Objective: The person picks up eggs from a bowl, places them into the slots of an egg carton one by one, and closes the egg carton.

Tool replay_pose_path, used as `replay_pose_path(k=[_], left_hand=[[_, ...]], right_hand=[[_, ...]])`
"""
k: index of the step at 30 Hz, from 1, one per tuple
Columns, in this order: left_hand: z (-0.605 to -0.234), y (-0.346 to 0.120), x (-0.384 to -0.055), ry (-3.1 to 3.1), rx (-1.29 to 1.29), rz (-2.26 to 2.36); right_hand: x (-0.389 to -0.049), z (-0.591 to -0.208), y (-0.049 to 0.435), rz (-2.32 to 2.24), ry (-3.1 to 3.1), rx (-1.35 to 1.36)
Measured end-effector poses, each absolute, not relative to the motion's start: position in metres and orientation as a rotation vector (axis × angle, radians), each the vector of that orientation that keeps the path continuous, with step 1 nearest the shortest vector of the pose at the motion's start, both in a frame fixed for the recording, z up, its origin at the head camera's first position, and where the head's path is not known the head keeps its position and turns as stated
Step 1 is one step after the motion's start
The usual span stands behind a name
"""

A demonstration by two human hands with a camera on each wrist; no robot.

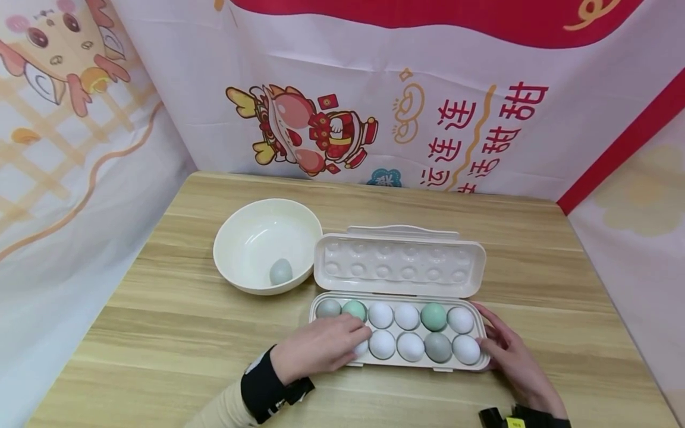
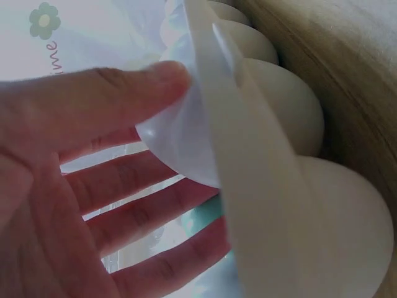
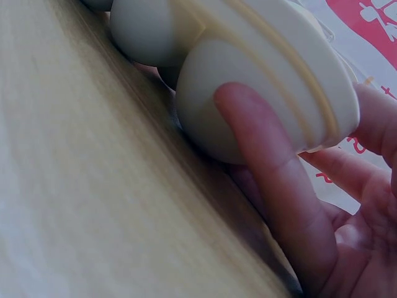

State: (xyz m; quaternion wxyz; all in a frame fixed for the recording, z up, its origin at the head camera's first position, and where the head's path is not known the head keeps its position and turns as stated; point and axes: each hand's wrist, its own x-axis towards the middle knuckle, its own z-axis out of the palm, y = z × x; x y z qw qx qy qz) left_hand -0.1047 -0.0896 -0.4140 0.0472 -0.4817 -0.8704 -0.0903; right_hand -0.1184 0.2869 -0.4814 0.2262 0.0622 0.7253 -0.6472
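Observation:
A cream plastic egg box (image 1: 395, 330) lies open, its lid (image 1: 398, 284) folded back. My left hand (image 1: 321, 348) reaches over its left end. In the left wrist view, thumb and fingers close around a white egg (image 2: 180, 139) in the front row; the front-left compartment is hidden under the hand. At the other end my right hand (image 1: 514, 359) grips the box, one finger (image 3: 267, 143) against a rounded egg cup from below. Around the hands sit white eggs (image 1: 410, 346), green eggs (image 1: 433, 317) and grey eggs (image 1: 437, 348).
Behind and left of the egg box stands a cream bowl (image 1: 241, 238) with one grey-blue egg (image 1: 280, 271) in it, close to the lid. Everything rests on a wooden table (image 1: 160, 333). Printed cloth (image 1: 342, 53) hangs beyond the table's back edge.

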Motion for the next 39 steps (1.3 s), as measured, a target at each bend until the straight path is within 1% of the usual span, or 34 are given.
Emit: replay_pose_path(k=[23,29,39], left_hand=[[-0.412,-0.086,-0.102,-2.664,-1.384,-0.184],[-0.398,-0.091,-0.106,-2.721,-1.379,-0.185],[-0.376,-0.114,-0.125,-2.718,-1.329,-0.174]], right_hand=[[-0.117,-0.484,0.287,-1.801,1.999,0.144],[-0.119,-0.484,0.287,-1.809,1.990,0.137],[-0.117,-0.486,0.289,-1.861,1.977,0.028]])
